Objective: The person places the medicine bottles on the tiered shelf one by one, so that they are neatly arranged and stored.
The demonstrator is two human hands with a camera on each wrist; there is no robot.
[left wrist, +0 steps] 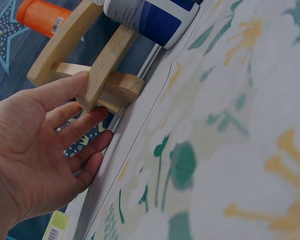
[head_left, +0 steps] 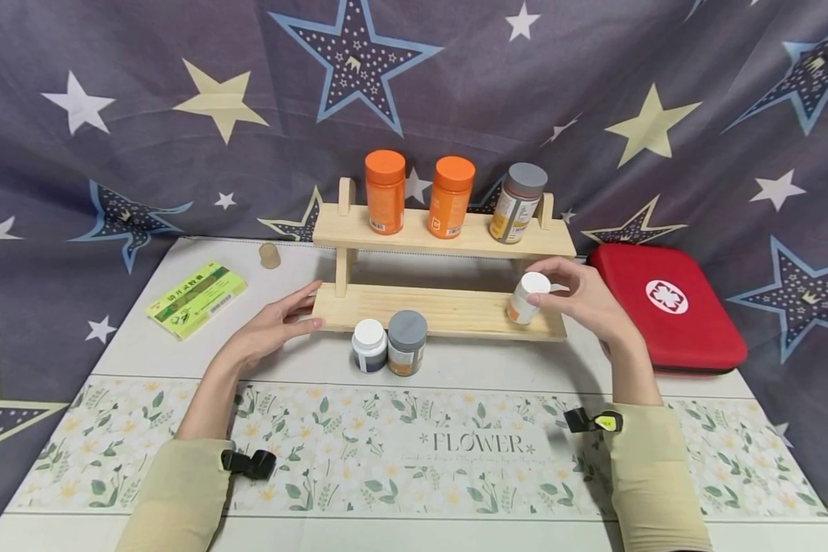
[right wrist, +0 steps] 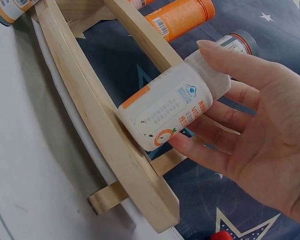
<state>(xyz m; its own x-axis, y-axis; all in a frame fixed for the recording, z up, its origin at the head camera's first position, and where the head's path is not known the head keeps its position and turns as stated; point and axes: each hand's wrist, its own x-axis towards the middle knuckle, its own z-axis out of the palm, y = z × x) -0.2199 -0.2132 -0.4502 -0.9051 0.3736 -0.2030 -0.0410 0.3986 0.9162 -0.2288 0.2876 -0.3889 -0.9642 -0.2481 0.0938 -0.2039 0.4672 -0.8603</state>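
A two-tier wooden shelf stands on the table. My left hand holds the left end of its lower board, thumb at the front corner and fingers behind; the left wrist view shows this hand close up. With thumb and fingers, my right hand grips a small white pill bottle by its cap. That bottle, with its orange-and-white label, is at the right end of the lower board, its base touching or just above the wood. A white-capped bottle and a grey-capped bottle stand together before the shelf.
On the upper board stand two orange bottles and a grey-capped bottle. A red first-aid case lies at right. A green medicine box and a small tan cylinder are at left. A star-patterned cloth hangs behind.
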